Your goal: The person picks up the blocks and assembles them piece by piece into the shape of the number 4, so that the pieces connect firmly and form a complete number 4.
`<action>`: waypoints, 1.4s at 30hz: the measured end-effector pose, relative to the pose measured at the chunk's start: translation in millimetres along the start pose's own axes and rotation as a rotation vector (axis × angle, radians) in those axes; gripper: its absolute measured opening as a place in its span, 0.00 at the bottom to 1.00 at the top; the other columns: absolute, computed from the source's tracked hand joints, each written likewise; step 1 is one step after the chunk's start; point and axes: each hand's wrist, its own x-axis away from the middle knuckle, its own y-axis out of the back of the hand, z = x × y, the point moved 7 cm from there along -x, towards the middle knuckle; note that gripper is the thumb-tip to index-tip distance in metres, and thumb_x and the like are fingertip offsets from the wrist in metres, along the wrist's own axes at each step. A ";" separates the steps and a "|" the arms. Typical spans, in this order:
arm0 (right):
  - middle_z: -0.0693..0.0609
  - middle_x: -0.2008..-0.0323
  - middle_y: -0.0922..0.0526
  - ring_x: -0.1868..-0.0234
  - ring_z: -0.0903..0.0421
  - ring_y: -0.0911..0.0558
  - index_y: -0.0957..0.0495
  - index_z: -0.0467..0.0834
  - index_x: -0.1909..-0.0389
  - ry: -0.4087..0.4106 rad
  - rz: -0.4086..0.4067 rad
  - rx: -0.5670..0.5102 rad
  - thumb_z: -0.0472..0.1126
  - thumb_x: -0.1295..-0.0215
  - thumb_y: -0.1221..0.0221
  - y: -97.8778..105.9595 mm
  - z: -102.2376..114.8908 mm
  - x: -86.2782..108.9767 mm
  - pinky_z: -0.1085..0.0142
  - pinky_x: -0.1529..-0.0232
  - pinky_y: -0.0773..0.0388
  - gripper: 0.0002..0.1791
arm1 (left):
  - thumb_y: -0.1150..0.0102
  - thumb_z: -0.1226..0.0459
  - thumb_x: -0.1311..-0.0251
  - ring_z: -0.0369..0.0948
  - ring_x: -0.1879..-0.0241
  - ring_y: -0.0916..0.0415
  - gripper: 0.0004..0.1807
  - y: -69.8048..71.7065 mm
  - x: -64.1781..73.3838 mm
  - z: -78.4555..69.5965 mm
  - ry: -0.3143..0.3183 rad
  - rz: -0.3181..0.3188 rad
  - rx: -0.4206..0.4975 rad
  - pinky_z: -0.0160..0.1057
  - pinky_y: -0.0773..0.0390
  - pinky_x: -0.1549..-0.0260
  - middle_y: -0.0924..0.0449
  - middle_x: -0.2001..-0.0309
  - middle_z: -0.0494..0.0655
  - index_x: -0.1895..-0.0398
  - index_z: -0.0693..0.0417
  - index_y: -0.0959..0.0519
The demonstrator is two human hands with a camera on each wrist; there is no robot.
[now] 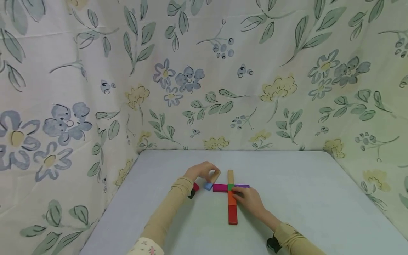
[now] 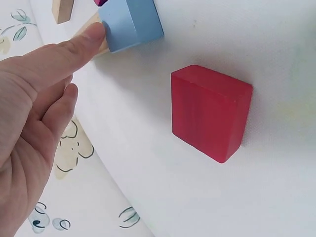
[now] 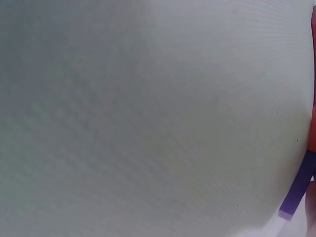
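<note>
My left hand (image 1: 201, 170) pinches a plain wooden block (image 1: 216, 176), index finger at its far end. A light blue block (image 2: 131, 24) adjoins the wood's near end, with the thumb overlapping it in the left wrist view. My right hand (image 1: 250, 201) rests its fingertips on the orange block (image 1: 232, 199), close to the green block (image 1: 231, 187). These blocks belong to a cross, with a magenta block (image 1: 220, 188) on the left, a purple block (image 3: 297, 190) on the right, another wooden block (image 1: 230, 176) behind, and a red block (image 1: 232, 215) in front.
A loose crimson block (image 2: 210, 113) lies on the white table (image 1: 283, 170) by the left wrist, partly hidden in the head view. Flowered cloth (image 1: 204, 71) hangs behind the table and along its sides. Dark wrist cameras sit on both arms.
</note>
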 end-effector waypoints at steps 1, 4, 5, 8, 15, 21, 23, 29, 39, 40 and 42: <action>0.50 0.63 0.12 0.65 0.57 0.16 0.15 0.43 0.58 0.004 -0.003 0.000 0.38 0.47 0.32 -0.2 0.1 0.2 0.65 0.62 0.19 0.13 | 0.31 0.69 0.50 0.44 0.37 0.34 0.33 0.2 0.7 0.4 -0.001 -0.006 0.005 0.42 0.33 0.38 0.27 0.37 0.44 0.38 0.49 0.27; 0.50 0.63 0.12 0.65 0.56 0.16 0.15 0.42 0.59 0.011 -0.008 -0.002 0.38 0.47 0.32 -0.4 0.7 0.6 0.64 0.62 0.19 0.13 | 0.31 0.68 0.49 0.44 0.36 0.34 0.33 2.0 3.1 1.8 -0.011 -0.031 0.022 0.42 0.33 0.37 0.28 0.36 0.44 0.37 0.50 0.28; 0.50 0.63 0.12 0.65 0.56 0.15 0.15 0.42 0.59 0.011 -0.007 -0.001 0.38 0.47 0.32 -0.3 1.1 0.8 0.63 0.62 0.19 0.13 | 0.31 0.68 0.49 0.44 0.36 0.34 0.33 3.0 4.1 2.5 -0.017 -0.040 0.030 0.43 0.34 0.37 0.28 0.36 0.45 0.37 0.50 0.28; 0.50 0.63 0.12 0.65 0.56 0.16 0.15 0.42 0.59 0.002 0.002 0.000 0.38 0.47 0.32 0.3 2.1 1.0 0.63 0.62 0.19 0.13 | 0.33 0.67 0.47 0.46 0.37 0.32 0.32 6.7 7.5 4.4 -0.055 -0.073 0.057 0.44 0.32 0.38 0.28 0.37 0.47 0.36 0.53 0.29; 0.50 0.63 0.12 0.66 0.57 0.16 0.14 0.43 0.59 -0.001 0.002 0.013 0.38 0.48 0.32 2.6 2.0 0.0 0.66 0.63 0.20 0.13 | 0.35 0.66 0.45 0.55 0.40 0.29 0.31 18.7 20.7 14.9 -0.109 -0.148 0.220 0.46 0.27 0.42 0.28 0.36 0.52 0.36 0.58 0.30; 0.49 0.62 0.12 0.66 0.57 0.16 0.15 0.42 0.58 0.004 -0.001 0.005 0.37 0.48 0.32 4.0 2.4 -0.1 0.65 0.63 0.19 0.14 | 0.35 0.66 0.44 0.56 0.39 0.30 0.29 24.5 36.6 29.3 -0.089 -0.172 0.351 0.47 0.27 0.43 0.28 0.37 0.54 0.37 0.55 0.29; 0.49 0.63 0.12 0.66 0.57 0.16 0.15 0.41 0.59 0.024 -0.020 0.001 0.36 0.49 0.31 4.9 3.4 0.5 0.65 0.64 0.19 0.14 | 0.36 0.67 0.44 0.56 0.38 0.31 0.29 25.2 42.6 34.9 -0.068 -0.168 0.402 0.48 0.28 0.42 0.28 0.37 0.54 0.37 0.55 0.29; 0.47 0.65 0.12 0.69 0.59 0.18 0.15 0.39 0.60 0.078 -0.052 -0.003 0.35 0.51 0.31 5.8 7.0 2.9 0.67 0.67 0.20 0.14 | 0.36 0.68 0.44 0.55 0.38 0.31 0.27 26.8 58.3 51.4 -0.018 -0.181 0.466 0.47 0.29 0.41 0.28 0.37 0.53 0.38 0.53 0.27; 0.49 0.61 0.12 0.63 0.55 0.15 0.15 0.42 0.58 -0.010 0.006 -0.009 0.37 0.48 0.32 3.3 2.6 1.3 0.64 0.61 0.19 0.14 | 0.35 0.66 0.44 0.56 0.38 0.30 0.26 24.5 69.2 70.0 0.022 -0.176 0.493 0.48 0.28 0.42 0.27 0.38 0.55 0.40 0.50 0.25; 0.49 0.61 0.12 0.63 0.55 0.16 0.15 0.42 0.58 -0.012 0.004 -0.009 0.37 0.48 0.32 3.5 2.8 1.3 0.65 0.62 0.19 0.14 | 0.35 0.66 0.44 0.56 0.38 0.30 0.26 23.7 69.9 71.2 0.023 -0.173 0.495 0.48 0.28 0.42 0.27 0.38 0.56 0.40 0.51 0.25; 0.49 0.61 0.12 0.63 0.56 0.16 0.15 0.43 0.57 -0.020 0.009 -0.009 0.37 0.48 0.32 3.2 2.9 1.1 0.66 0.62 0.20 0.14 | 0.35 0.68 0.44 0.56 0.39 0.30 0.25 22.2 71.5 72.8 0.024 -0.168 0.489 0.48 0.28 0.42 0.27 0.38 0.56 0.40 0.52 0.24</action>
